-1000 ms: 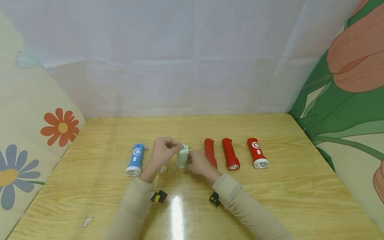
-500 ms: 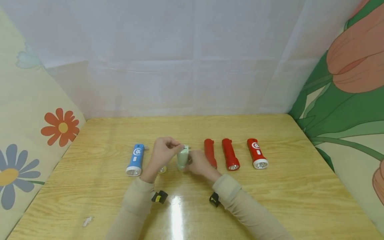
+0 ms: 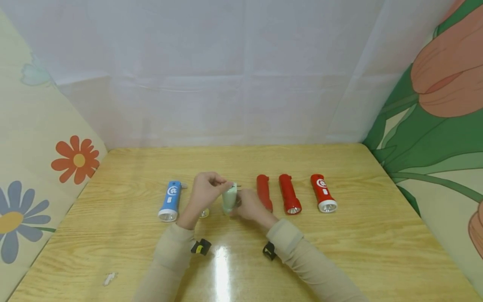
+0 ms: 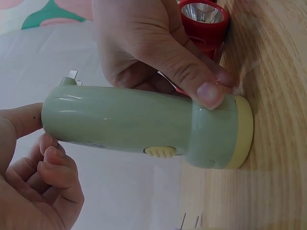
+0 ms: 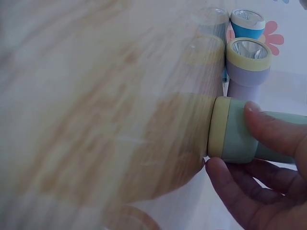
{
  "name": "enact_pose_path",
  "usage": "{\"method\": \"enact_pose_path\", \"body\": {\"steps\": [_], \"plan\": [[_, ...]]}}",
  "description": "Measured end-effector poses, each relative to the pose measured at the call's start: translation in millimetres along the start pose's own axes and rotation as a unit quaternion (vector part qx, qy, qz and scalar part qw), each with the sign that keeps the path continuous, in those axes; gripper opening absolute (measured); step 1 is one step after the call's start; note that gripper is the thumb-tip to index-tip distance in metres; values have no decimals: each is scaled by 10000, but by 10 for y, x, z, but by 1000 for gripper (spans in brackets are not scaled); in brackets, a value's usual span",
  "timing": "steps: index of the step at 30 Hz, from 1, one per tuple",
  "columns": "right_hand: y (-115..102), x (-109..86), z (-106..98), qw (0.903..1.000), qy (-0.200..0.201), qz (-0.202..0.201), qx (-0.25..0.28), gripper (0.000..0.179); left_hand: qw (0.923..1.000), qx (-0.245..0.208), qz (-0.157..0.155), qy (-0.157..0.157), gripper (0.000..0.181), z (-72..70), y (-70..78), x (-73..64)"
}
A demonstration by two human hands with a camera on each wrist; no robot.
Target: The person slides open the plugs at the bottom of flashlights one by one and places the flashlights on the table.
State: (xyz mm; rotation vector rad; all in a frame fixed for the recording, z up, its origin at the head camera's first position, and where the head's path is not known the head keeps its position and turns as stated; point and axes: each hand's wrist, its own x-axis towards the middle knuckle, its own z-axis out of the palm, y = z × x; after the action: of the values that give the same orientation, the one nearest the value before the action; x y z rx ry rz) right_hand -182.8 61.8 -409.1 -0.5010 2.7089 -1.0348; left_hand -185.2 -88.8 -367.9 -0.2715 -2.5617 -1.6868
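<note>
A pale green flashlight (image 3: pixel 229 200) with a yellow rim stands upright, lens end down on the table. Two metal plug prongs (image 4: pixel 73 74) jut from the side near its top end. My left hand (image 3: pixel 205 188) pinches that top end with thumb and fingertips, as the left wrist view shows close up. Lower down, my right hand (image 3: pixel 250 204) grips the wide head, thumb on one side and fingers on the other. A yellow slide switch (image 4: pixel 161 152) sits on the body. Part of the flashlight is hidden behind the right hand's fingers in the head view.
Left of the hands lie a blue flashlight (image 3: pixel 171 201) and a lavender one (image 5: pixel 248 62), mostly hidden behind the left wrist. To the right are red flashlights (image 3: pixel 264 191), (image 3: pixel 289 195) and a white-rimmed red one (image 3: pixel 323 193). A small white scrap (image 3: pixel 110 278) lies front left.
</note>
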Motion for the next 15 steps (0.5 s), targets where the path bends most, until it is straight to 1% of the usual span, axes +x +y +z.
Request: {"method": "enact_pose_path", "body": {"steps": [15], "plan": [[-8, -1, 5, 9999, 55, -22, -125, 37, 9997, 115, -193, -72, 16, -7, -22, 25]]}}
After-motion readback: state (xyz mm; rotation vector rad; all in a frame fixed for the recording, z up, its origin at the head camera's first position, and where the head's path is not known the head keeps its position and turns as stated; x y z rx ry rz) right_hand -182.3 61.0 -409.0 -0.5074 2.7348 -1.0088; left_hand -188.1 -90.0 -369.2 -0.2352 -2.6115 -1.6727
